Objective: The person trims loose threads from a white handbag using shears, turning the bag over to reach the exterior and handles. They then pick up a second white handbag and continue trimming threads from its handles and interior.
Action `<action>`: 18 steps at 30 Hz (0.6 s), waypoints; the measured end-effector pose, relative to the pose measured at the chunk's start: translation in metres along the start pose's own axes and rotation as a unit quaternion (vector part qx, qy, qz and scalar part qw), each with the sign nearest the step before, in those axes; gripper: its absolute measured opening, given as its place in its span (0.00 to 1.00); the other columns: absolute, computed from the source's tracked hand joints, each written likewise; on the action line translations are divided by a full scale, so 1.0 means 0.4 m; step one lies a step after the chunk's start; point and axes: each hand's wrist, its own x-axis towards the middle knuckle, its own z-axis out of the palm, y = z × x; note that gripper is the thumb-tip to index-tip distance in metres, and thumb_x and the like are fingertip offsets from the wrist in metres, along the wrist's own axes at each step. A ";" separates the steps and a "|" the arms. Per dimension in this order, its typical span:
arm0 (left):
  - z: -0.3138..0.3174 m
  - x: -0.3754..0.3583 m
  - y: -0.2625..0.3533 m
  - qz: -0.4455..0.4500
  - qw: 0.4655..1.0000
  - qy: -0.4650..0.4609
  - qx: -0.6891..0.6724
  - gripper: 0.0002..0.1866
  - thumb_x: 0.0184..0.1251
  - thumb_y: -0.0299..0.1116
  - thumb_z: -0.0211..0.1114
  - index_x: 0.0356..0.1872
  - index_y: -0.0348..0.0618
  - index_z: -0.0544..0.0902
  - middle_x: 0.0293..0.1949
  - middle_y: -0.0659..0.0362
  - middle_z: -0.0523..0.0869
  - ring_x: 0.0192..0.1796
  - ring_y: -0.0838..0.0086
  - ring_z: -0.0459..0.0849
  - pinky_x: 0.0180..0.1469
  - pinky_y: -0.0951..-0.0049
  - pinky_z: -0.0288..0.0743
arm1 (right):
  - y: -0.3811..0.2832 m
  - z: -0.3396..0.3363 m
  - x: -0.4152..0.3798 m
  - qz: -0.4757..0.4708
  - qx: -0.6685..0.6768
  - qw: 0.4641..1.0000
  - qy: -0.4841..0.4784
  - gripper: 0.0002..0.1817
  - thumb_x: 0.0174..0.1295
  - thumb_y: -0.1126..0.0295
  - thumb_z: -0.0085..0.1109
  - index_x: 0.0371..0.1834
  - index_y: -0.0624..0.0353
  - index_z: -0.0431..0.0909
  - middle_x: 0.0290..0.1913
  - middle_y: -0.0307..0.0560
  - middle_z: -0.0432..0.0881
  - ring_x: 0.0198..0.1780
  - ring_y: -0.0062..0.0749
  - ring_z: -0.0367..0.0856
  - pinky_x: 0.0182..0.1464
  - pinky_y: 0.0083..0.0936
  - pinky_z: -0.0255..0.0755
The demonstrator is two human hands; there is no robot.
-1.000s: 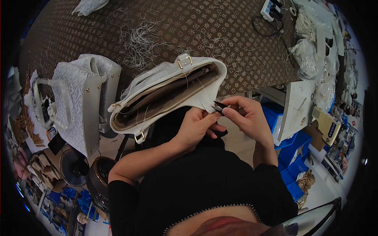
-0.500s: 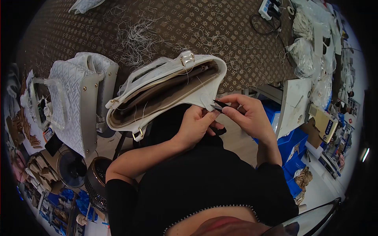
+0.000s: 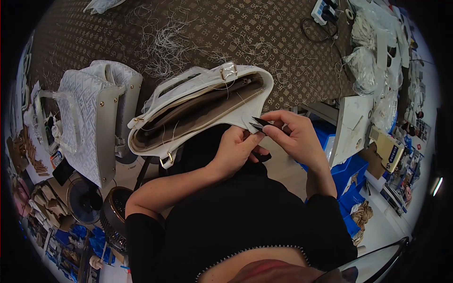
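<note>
left hand [image 3: 235, 149] pinches the open white handbag [image 3: 255, 106]'s near edge; beside it, right hand [image 3: 293, 137] pinches a black two-pointed tool [image 3: 260, 123].

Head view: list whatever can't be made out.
All in the head view:
- Dark tool: handle covered by the right hand.
- Open bag: bottom inside lost in folds and shadow; pinched spot covered by the left hand.
- White object: cut off by the top edge.

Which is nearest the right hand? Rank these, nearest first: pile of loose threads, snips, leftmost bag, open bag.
From the right hand, by the head view:
1. Snips: in its grip
2. Open bag: just left
3. Pile of loose threads: left, farther forward
4. Leftmost bag: far left
</note>
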 end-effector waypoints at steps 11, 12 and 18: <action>0.001 -0.007 0.011 0.002 1.000 -0.007 0.006 0.15 0.67 0.35 0.53 0.50 0.37 0.70 0.42 0.56 0.80 0.31 0.77 0.82 0.25 0.83 0.73 | 0.013 0.013 -0.022 -0.143 0.351 0.923 0.074 0.12 0.56 0.76 0.57 0.44 0.66 0.75 0.30 0.37 0.75 0.23 0.11 0.68 0.23 0.08 0.61; 0.001 -0.008 0.011 0.002 1.000 -0.006 0.006 0.15 0.67 0.35 0.53 0.50 0.37 0.70 0.42 0.56 0.80 0.31 0.77 0.82 0.25 0.83 0.73 | 0.015 0.012 -0.022 -0.194 0.383 0.897 0.101 0.12 0.57 0.78 0.56 0.44 0.67 0.75 0.30 0.36 0.75 0.22 0.08 0.66 0.20 0.07 0.57; 0.000 -0.006 0.014 0.009 1.000 -0.007 0.005 0.17 0.66 0.36 0.54 0.51 0.37 0.70 0.44 0.56 0.80 0.31 0.77 0.82 0.26 0.82 0.73 | 0.002 -0.021 -0.012 -0.058 0.290 0.954 0.044 0.11 0.57 0.76 0.57 0.43 0.67 0.75 0.30 0.37 0.77 0.25 0.12 0.72 0.25 0.09 0.65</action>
